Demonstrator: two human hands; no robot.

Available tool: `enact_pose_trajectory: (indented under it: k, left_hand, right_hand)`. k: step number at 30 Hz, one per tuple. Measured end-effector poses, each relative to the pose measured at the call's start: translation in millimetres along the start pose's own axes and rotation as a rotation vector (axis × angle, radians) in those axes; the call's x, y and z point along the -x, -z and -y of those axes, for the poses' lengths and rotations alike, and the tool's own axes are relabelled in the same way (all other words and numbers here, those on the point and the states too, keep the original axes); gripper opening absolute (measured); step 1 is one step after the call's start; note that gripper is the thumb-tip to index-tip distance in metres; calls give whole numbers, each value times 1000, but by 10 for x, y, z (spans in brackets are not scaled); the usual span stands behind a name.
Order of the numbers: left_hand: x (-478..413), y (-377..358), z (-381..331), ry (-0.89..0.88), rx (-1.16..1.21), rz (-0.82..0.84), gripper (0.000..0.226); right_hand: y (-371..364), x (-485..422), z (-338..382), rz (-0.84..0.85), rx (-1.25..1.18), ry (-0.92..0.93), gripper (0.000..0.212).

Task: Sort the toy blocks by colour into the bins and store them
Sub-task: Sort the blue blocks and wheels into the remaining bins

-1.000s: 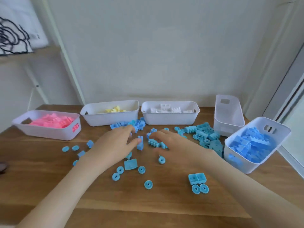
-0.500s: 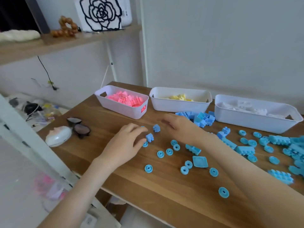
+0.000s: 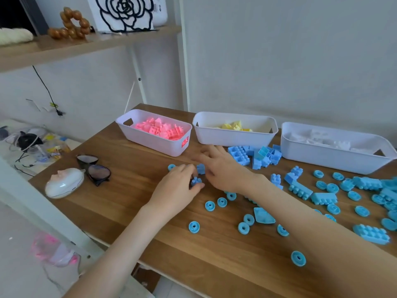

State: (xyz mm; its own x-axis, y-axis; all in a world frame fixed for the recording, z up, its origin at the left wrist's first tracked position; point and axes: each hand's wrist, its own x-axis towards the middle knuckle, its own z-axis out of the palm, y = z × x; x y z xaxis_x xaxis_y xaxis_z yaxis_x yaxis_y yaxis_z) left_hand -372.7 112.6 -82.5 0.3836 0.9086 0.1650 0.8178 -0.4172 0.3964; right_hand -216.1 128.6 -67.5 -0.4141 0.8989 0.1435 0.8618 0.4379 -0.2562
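Blue blocks and round wheel pieces (image 3: 210, 205) lie scattered over the wooden table (image 3: 133, 190), with a pile of blue bricks (image 3: 240, 154) in front of the bins. At the back stand three white bins: one with pink blocks (image 3: 150, 145), one with yellow blocks (image 3: 232, 137), one with white blocks (image 3: 322, 157). My left hand (image 3: 176, 190) pinches a small blue block (image 3: 196, 181) between thumb and fingers. My right hand (image 3: 223, 168) reaches across just behind it, fingers stretched flat over the table beside another small blue block (image 3: 201, 168).
Dark sunglasses (image 3: 94, 169) and a white oval case (image 3: 64, 183) lie at the table's left end. The table's left and front edges drop off to a cluttered floor. A shelf (image 3: 90, 43) with ornaments hangs above the left side.
The view has swung left, so the blue bin is out of sight. Both hands have moved to the table's left part, and my left hand has closed on a small blue block.
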Motion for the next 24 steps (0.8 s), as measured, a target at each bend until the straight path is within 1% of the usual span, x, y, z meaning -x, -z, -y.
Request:
enact_pose_trajectory:
  k: [2, 3, 5, 7, 10, 12, 15, 18, 20, 22, 24]
  left_hand:
    - [-37, -8, -15, 10, -5, -17, 18]
    - [-56, -3, -29, 12, -16, -28, 18]
    - [-95, 19, -77, -2, -43, -67, 17]
    - [-117, 30, -139, -21, -55, -100, 17]
    - [-132, 5, -213, -23, -10, -114, 17]
    - [-147, -20, -258, 5, 4, -106, 18]
    - [-186, -49, -314, 8, -9, -61, 19]
    - [-215, -61, -343, 11, -37, -29, 23]
    - [-215, -73, -362, 22, -45, -13, 24]
    - [-191, -89, -391, 27, -19, 30, 22]
    - [-171, -99, -421, 36, 21, 68, 19]
  right_hand:
    - [3, -43, -28, 126, 56, -31, 43]
    - [11, -54, -35, 162, 54, -35, 38]
    - [51, -58, -44, 164, 11, -30, 26]
    - [98, -51, -88, 98, -21, -50, 23]
    - [190, -50, -244, -83, 60, -186, 21]
    - [243, -33, -365, -138, 158, -310, 23]
    - [224, -6, -425, -95, 330, -474, 25]
    - [128, -32, -381, -37, 438, -564, 38]
    - [109, -61, -374, -16, 464, -583, 44]
    - [123, -57, -386, 3, 440, -557, 42]
    - [153, -17, -401, 26, 362, -514, 40]
